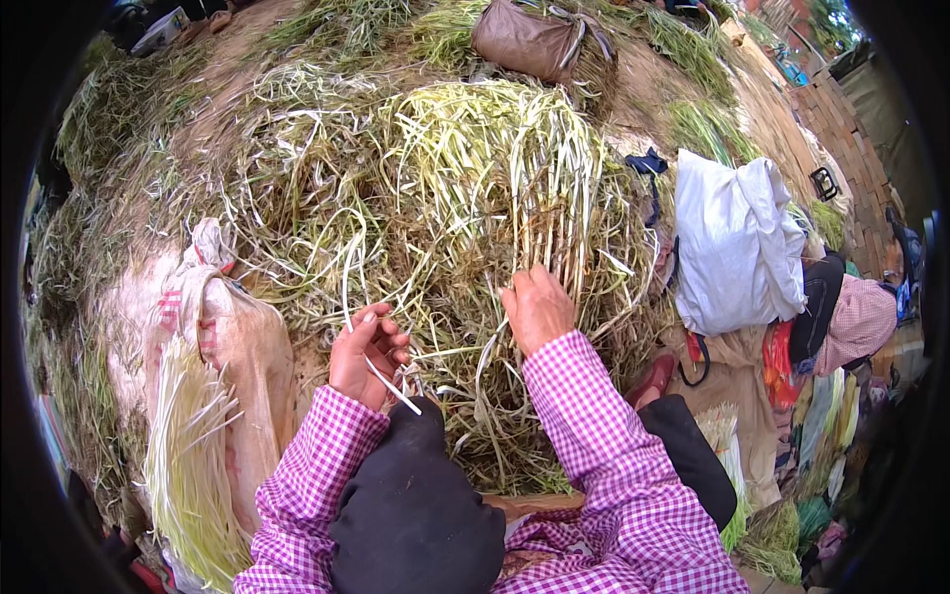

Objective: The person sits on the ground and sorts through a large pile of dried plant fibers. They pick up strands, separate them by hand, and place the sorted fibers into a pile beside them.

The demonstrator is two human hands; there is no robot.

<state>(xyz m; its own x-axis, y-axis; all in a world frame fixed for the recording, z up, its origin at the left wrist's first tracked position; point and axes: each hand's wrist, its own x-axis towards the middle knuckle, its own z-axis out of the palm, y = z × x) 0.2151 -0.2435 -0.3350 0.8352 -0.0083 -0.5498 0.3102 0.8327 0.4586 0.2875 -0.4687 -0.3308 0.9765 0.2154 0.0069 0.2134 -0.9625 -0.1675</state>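
Observation:
In my left hand (368,354) a long, thin pale vegetable stalk (390,385) is pinched between thumb and fingers; its lower end points toward my dark-clothed knee. My right hand (539,309) is palm down with its fingers curled onto stalks at the near end of a bundle. Those fingertips are partly hidden. The bundle of pale yellow-green stalks (465,139) lies on a wide heap of tangled leafy stalks and dry trimmings (327,188) in front of me.
A bunch of trimmed pale stalks (188,450) rests on a cloth sack (262,337) at my left. To the right are a white sack (734,247), a red shoe (655,378) and another trimmed bunch (725,455). A brown bundle (529,42) lies at the back.

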